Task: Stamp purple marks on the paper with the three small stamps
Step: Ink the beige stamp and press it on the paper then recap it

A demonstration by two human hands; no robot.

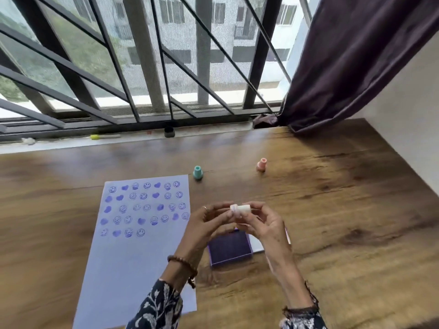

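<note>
A white sheet of paper point(133, 252) lies on the wooden table, its upper part covered with rows of purple smiley and heart marks. Both hands hold a small white stamp point(241, 208) sideways above the open purple ink pad point(229, 248). My left hand point(209, 222) pinches its stamping end, my right hand point(263, 224) grips its body. A teal stamp point(198, 173) stands upright just past the paper's top right corner. A pink stamp point(261, 164) stands further right.
The wooden table point(344, 210) runs to a white wall on the right. A barred window with a sill lies behind, holding a yellow-tipped marker point(104, 136) and a small dark pot point(169, 132). A dark curtain point(344, 67) hangs at the back right.
</note>
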